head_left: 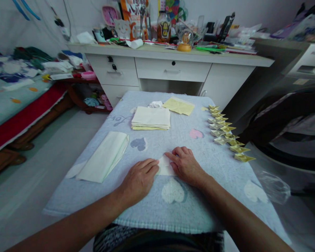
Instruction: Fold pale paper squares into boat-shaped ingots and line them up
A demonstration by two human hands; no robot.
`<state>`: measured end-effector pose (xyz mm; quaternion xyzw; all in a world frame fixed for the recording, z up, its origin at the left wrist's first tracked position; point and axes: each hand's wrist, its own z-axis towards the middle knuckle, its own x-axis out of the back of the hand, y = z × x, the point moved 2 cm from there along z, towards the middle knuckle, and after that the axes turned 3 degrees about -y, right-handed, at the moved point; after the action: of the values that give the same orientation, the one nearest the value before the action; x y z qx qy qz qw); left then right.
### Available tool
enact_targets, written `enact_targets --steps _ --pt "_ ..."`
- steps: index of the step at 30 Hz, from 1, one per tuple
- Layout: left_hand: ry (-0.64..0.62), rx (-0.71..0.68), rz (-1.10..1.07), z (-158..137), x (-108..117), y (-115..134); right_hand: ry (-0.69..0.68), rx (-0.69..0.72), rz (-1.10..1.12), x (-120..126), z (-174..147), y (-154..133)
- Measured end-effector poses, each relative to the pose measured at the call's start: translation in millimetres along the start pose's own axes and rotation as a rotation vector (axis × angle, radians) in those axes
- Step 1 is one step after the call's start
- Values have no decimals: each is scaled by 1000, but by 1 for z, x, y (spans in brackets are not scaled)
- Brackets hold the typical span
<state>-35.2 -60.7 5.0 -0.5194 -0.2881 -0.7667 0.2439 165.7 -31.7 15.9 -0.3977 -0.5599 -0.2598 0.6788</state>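
A small partly folded sheet of white paper [165, 170] lies on the cloth-covered table between my hands, its upper part coming to a point. My left hand [141, 176] grips its left edge with fingers close together, the thumb hidden. On the right edge, my right hand [186, 165] holds the paper down, index finger stretched towards the fold and the other fingers curled. Beyond them rests a stack of white and yellow paper sheets [151, 117]. A row of folded yellow paper boats [222, 129] runs along the table's right side.
A large folded pale-green sheet [105, 155] lies to the left. Behind the stack are a crumpled white tissue [155, 104] and a yellow sheet [179, 105]. A cluttered white desk [173, 70] stands at the back, a bed [21, 101] left, a washing machine [309, 66] right.
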Motion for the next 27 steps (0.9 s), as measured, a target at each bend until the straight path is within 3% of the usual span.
enact_targets --steps 9,16,21,27 --pt "-23 -106 55 -33 8 -12 -5 -3 6 1 -1 1" --pt "10 -86 -37 -5 25 -12 -6 1 11 2 0 1" --pt "-106 -74 11 16 5 3 -3 0 24 3 -1 1" --pt "-155 -96 37 13 -12 10 -3 8 31 3 -1 2"
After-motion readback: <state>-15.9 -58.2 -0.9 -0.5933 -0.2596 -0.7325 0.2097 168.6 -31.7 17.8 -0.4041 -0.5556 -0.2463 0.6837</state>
